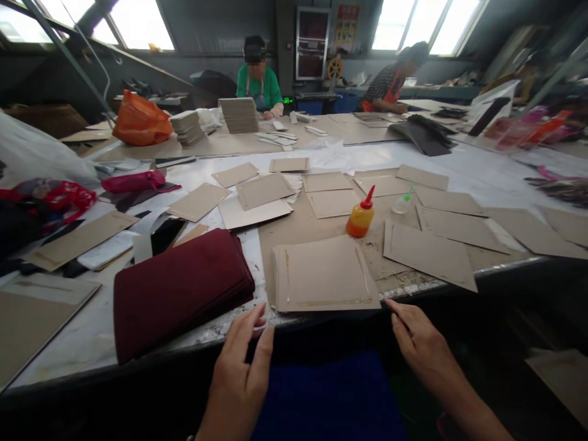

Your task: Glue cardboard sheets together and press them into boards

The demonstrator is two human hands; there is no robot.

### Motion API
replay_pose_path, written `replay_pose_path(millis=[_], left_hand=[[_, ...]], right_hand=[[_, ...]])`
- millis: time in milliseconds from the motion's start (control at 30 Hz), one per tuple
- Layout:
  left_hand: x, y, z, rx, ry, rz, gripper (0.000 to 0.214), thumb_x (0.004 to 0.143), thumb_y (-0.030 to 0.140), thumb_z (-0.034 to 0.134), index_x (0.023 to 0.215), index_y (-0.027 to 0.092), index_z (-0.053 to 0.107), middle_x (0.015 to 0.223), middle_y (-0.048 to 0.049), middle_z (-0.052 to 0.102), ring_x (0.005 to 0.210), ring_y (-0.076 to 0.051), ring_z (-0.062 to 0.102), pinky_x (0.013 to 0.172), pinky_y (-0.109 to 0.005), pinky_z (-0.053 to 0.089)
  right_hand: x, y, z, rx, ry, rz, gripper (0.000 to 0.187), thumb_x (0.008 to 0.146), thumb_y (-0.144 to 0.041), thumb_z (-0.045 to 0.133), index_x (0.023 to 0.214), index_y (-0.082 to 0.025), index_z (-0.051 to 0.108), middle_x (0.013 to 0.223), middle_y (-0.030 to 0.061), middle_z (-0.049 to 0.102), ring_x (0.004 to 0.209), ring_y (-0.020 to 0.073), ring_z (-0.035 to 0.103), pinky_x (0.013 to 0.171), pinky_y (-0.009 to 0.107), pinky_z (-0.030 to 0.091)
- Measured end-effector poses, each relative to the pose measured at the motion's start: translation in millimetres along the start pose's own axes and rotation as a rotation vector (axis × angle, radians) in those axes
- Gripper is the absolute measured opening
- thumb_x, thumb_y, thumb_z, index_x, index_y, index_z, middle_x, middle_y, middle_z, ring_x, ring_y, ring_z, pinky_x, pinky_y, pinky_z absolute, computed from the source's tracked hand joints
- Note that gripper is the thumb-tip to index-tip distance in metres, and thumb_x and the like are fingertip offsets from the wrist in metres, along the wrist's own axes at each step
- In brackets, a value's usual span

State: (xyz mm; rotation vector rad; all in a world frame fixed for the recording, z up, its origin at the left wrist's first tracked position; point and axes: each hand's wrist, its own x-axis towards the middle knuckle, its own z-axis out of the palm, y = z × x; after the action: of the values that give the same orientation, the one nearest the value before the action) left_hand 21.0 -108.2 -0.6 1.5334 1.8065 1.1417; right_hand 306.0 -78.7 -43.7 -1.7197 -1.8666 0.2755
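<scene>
Right in front of me on the table lies a stack of tan cardboard sheets (324, 272). Clear glue lines run along the left and front edges of its top sheet. My left hand (243, 364) hovers at the table edge near the stack's front left corner, thumb apart from the fingers, holding nothing. By the front right corner is my right hand (420, 340), fingers stretched out; whether a fingertip touches the card I cannot tell. Behind the stack stands a glue bottle (360, 219) with a red nozzle. A folded pile of maroon cloth (179, 291) sits to the left.
Many loose cardboard pieces (427, 251) spread across the table. A small clear bottle with a green tip (402, 204) stands at the right. A phone (168, 236) lies behind the cloth. An orange bag (141, 119) is further back. Two people work across the table.
</scene>
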Motion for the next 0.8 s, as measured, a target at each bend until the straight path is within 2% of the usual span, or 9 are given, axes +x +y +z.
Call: replay_pose_path(millis=[100, 167, 300, 400, 500, 567, 633, 700, 800], left_hand=[[8.3, -27.8, 22.7, 0.041, -0.037, 0.012, 0.046, 0.082, 0.043, 0.042, 0.114, 0.013, 0.054, 0.116, -0.0132, 0.056, 0.104, -0.026, 0.054, 0.095, -0.045, 0.041], [9.9, -37.8, 31.4, 0.04, -0.051, 0.022, 0.044, 0.083, 0.041, 0.041, 0.111, 0.012, 0.056, 0.114, -0.0143, 0.057, 0.106, -0.026, 0.053, 0.095, -0.045, 0.041], [11.4, -40.7, 39.6, 0.026, -0.072, 0.029, 0.04, 0.084, 0.037, 0.039, 0.108, 0.012, 0.058, 0.111, -0.0133, 0.06, 0.106, -0.024, 0.054, 0.095, -0.044, 0.042], [12.8, -40.1, 42.4, 0.018, -0.041, 0.04, 0.039, 0.083, 0.037, 0.04, 0.106, 0.012, 0.06, 0.108, -0.0133, 0.061, 0.102, -0.024, 0.056, 0.093, -0.044, 0.044], [13.4, -41.7, 43.8, 0.0, -0.009, 0.049, 0.037, 0.083, 0.037, 0.042, 0.104, 0.014, 0.061, 0.106, -0.0119, 0.062, 0.101, -0.024, 0.057, 0.091, -0.043, 0.046], [13.6, -43.2, 43.8, -0.022, -0.008, 0.047, 0.035, 0.083, 0.037, 0.042, 0.103, 0.015, 0.062, 0.105, -0.0109, 0.063, 0.101, -0.024, 0.057, 0.091, -0.042, 0.046], [14.2, -44.1, 42.7, -0.047, -0.019, 0.042, 0.035, 0.083, 0.038, 0.042, 0.101, 0.016, 0.062, 0.104, -0.0108, 0.063, 0.1, -0.024, 0.058, 0.091, -0.042, 0.045], [15.1, -43.5, 40.2, -0.073, -0.022, 0.025, 0.036, 0.082, 0.039, 0.043, 0.102, 0.015, 0.062, 0.105, -0.0114, 0.062, 0.101, -0.024, 0.057, 0.092, -0.043, 0.044], [15.7, -38.2, 34.5, -0.173, -0.007, -0.051, 0.037, 0.081, 0.043, 0.046, 0.101, 0.016, 0.061, 0.105, -0.0115, 0.061, 0.102, -0.025, 0.055, 0.093, -0.041, 0.042]], right_hand=[[-7.2, -0.1, 9.6, 0.012, -0.026, 0.008, 0.032, 0.087, -0.029, 0.034, 0.106, -0.017, 0.058, 0.1, 0.0105, 0.06, 0.095, 0.0213, 0.058, 0.086, 0.036, 0.047], [-9.5, -3.5, 12.1, 0.001, -0.025, 0.022, 0.033, 0.087, -0.03, 0.034, 0.107, -0.017, 0.057, 0.1, 0.0105, 0.06, 0.095, 0.0214, 0.058, 0.084, 0.036, 0.048], [-11.4, -8.3, 12.8, -0.019, -0.027, 0.049, 0.036, 0.087, -0.033, 0.033, 0.107, -0.017, 0.057, 0.1, 0.0111, 0.061, 0.094, 0.0239, 0.059, 0.084, 0.04, 0.047], [-11.3, -13.9, 10.7, 0.032, -0.008, 0.116, 0.038, 0.084, -0.041, 0.035, 0.103, -0.019, 0.059, 0.1, 0.0104, 0.061, 0.094, 0.0262, 0.059, 0.086, 0.043, 0.045], [-5.7, -23.5, 6.8, 0.247, -0.006, 0.352, 0.041, 0.078, -0.052, 0.042, 0.095, -0.02, 0.061, 0.089, 0.0094, 0.065, 0.074, 0.0242, 0.062, 0.071, 0.04, 0.051], [1.5, -30.6, 4.7, 0.504, -0.018, 0.554, 0.042, 0.072, -0.056, 0.051, 0.087, -0.018, 0.061, 0.077, 0.0079, 0.066, 0.059, 0.0203, 0.061, 0.054, 0.033, 0.052], [8.8, -35.7, 3.6, 0.773, -0.012, 0.711, 0.042, 0.063, -0.057, 0.062, 0.079, -0.017, 0.059, 0.07, 0.0064, 0.066, 0.056, 0.0184, 0.06, 0.047, 0.028, 0.051], [12.0, -36.5, 3.7, 0.962, 0.004, 0.794, 0.043, 0.053, -0.053, 0.072, 0.074, -0.017, 0.058, 0.069, 0.0057, 0.066, 0.06, 0.019, 0.062, 0.049, 0.026, 0.052], [4.9, -28.8, 5.3, 1.012, -0.01, 0.804, 0.044, 0.05, -0.051, 0.076, 0.074, -0.019, 0.058, 0.066, 0.0044, 0.066, 0.06, 0.0196, 0.062, 0.051, 0.027, 0.053]])
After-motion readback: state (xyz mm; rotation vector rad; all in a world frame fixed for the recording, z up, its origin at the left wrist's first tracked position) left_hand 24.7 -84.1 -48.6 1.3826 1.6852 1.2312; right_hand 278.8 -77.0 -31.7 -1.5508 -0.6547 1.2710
